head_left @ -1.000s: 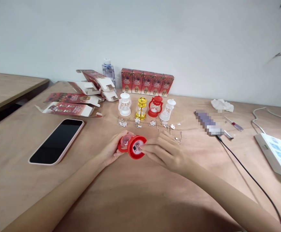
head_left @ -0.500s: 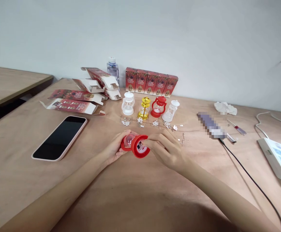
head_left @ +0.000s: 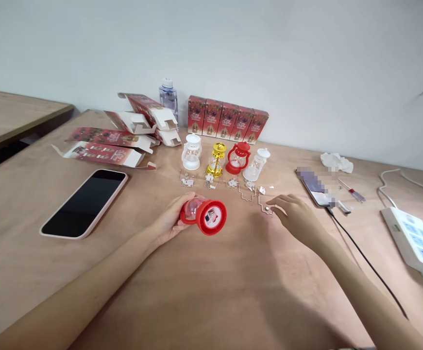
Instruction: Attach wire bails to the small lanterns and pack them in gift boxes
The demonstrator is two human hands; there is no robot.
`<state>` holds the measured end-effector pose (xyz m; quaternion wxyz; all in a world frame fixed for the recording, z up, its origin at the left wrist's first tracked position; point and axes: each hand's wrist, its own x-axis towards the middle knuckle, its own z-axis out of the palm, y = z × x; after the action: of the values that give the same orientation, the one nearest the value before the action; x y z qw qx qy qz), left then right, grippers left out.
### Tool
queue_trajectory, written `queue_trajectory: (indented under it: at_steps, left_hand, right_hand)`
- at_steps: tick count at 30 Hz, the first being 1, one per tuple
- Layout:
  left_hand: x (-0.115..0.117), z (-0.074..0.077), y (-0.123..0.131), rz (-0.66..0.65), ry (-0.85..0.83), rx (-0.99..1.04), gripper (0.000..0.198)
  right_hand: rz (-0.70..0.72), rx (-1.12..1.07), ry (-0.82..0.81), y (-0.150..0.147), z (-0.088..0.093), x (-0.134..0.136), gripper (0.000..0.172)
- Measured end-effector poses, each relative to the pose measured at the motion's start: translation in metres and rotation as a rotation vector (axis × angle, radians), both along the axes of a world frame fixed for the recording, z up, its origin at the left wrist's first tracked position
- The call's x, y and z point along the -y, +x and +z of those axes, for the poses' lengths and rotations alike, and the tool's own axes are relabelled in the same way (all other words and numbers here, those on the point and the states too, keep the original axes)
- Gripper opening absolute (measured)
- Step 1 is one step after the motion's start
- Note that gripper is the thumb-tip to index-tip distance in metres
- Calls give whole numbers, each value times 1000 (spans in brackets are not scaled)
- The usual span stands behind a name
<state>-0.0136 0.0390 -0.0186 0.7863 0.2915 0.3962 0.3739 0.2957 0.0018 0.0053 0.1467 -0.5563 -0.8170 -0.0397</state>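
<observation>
A red lantern [head_left: 211,217] lies tilted in my left hand [head_left: 173,218], its round base turned toward me with a white disc and small parts inside. My right hand [head_left: 293,214] is over the table, fingers apart, its fingertips beside a small round metal piece [head_left: 267,209] and a bent wire handle [head_left: 246,198]. Behind the hands stand a white lantern [head_left: 191,153], a gold lantern [head_left: 215,160], another red lantern [head_left: 238,158] and a second white one [head_left: 257,165]. Small white pieces [head_left: 232,183] and wires lie in front of them.
A phone [head_left: 85,203] lies at left, below opened boxes [head_left: 105,153]. Red boxes [head_left: 226,119] and a bottle [head_left: 168,99] stand by the wall. At right are a cabled phone [head_left: 315,187], screwdriver [head_left: 357,195], crumpled tissue [head_left: 337,162] and power strip [head_left: 413,238].
My right hand has left the red lantern's base and moved right to the small metal pieces, its fingers now apart. The red lantern stays in my left hand. The view has shifted slightly.
</observation>
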Motion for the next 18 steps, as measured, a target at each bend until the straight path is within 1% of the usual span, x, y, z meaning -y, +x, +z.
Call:
queue_trajectory:
  at_steps: [3, 5, 8, 11, 14, 16, 18]
  left_hand:
    - [0, 1, 0, 3, 1, 5, 23]
    - [0, 1, 0, 3, 3, 6, 24]
    - [0, 1, 0, 2, 5, 2, 24]
    - [-1, 1, -1, 1, 6, 0, 23]
    - [-1, 0, -1, 0, 7, 3, 23]
    - [-2, -2, -1, 4, 10, 6, 24]
    - [-2, -3, -1, 6, 13, 10, 24]
  right_hand:
    - [-34, 12, -54, 17, -17, 4, 28]
    - [-44, 4, -41, 19, -25, 5, 31]
    - [-34, 23, -12, 15, -30, 3, 32]
    - [-7, 87, -8, 14, -31, -4, 32]
    - [-13, 115, -1, 15, -29, -11, 30]
    - [-23, 77, -17, 11, -25, -13, 25]
    - [-13, -49, -21, 1, -18, -12, 20]
